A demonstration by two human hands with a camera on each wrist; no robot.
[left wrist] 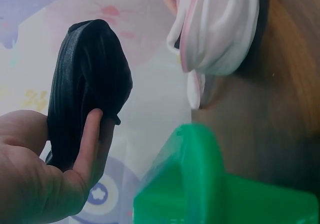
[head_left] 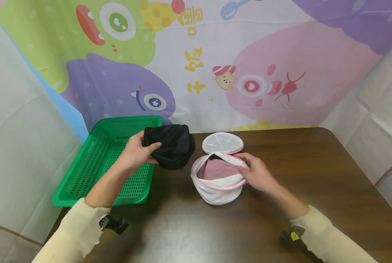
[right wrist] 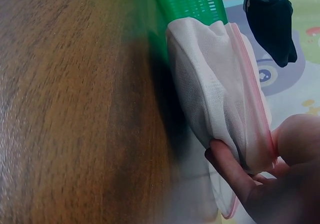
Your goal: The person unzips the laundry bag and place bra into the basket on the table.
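A folded black cloth item [head_left: 171, 146] is pinched in my left hand [head_left: 135, 151], raised above the right edge of the green basket; its exact kind cannot be told. My right hand [head_left: 256, 173] grips the rim of a white mesh laundry bag [head_left: 218, 193] with pink trim, thumb on the inner side in the head view. In the right wrist view its fingers [right wrist: 232, 171] press the mesh from outside. The bag's round lid [head_left: 223, 142] is folded back behind it. Inside the bag lies pink fabric [head_left: 220, 169], with a bit of black material beside it.
A green perforated plastic basket [head_left: 140, 197] stands at the left of the brown wooden table [head_left: 298, 153]. Behind the table hangs a cartoon-printed cloth [head_left: 209, 109]. Pale wall panels [head_left: 387, 146] flank both sides.
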